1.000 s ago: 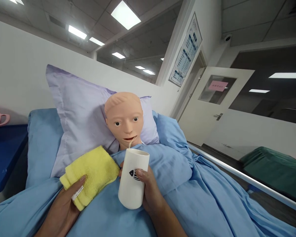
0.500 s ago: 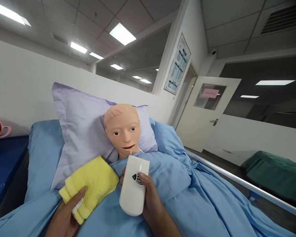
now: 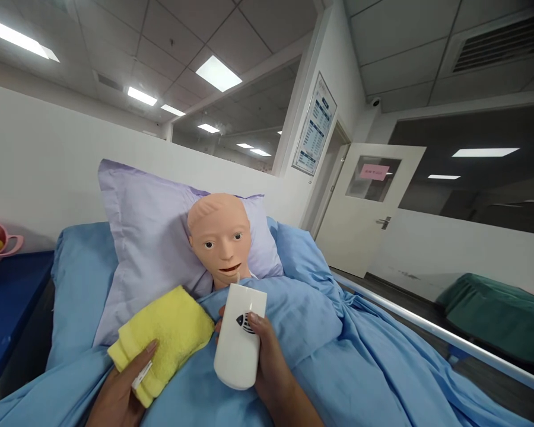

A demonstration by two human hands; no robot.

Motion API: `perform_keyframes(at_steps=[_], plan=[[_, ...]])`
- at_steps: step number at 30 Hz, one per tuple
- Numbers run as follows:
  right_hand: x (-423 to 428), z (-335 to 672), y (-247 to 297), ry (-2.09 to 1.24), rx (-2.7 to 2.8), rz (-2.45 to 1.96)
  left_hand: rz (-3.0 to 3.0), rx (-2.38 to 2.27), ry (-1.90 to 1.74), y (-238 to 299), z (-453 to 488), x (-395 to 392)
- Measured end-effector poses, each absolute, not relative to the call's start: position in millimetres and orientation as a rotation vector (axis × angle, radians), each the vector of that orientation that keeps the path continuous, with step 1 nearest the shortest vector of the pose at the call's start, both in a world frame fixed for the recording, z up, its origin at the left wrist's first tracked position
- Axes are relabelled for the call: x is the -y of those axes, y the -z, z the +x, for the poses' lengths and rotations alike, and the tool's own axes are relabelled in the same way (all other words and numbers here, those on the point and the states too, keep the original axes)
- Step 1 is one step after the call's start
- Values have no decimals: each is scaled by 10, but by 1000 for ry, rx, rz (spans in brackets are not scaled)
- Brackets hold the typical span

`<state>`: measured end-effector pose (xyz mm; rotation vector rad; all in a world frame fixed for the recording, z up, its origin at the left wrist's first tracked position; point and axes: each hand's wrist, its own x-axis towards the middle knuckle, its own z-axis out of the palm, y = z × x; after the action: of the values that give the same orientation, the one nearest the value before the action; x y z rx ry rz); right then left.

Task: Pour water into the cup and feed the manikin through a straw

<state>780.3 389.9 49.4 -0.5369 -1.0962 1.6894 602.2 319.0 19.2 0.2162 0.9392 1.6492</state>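
Observation:
A training manikin's head [image 3: 220,234] rests face up on a lilac pillow [image 3: 146,225], its mouth slightly parted. Below the chin, my right hand [image 3: 267,350] is wrapped round a white cup [image 3: 237,362] with a dark fish-bone print, thumb over the print. A thin pale straw [image 3: 238,277] sticks up from the cup toward the manikin's lower lip; I cannot tell whether it touches. My left hand [image 3: 124,379] grips a folded yellow towel [image 3: 173,332] by its lower left edge, thumb on top, a white label showing. The towel lies against the pillow's lower edge, beside the neck.
A blue quilt [image 3: 302,314] covers the manikin up to the neck. Along the right runs a metal bed rail [image 3: 409,329]. On the left, a pink basin [image 3: 0,249] with something yellow inside stands on a dark blue tabletop [image 3: 13,302]. A door [image 3: 369,207] stands ajar behind.
The camera view has shifted slightly, so the background sits lower and farther left. Both hands keep their holds, with the cup and towel almost unmoved relative to the manikin.

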Motion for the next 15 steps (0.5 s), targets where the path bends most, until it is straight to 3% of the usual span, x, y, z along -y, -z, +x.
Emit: perform_keyframes(at_steps=[15], plan=[[-3902, 7778, -464, -1628, 1252, -557, 201, -981, -1588, -89, 5983, -3225]])
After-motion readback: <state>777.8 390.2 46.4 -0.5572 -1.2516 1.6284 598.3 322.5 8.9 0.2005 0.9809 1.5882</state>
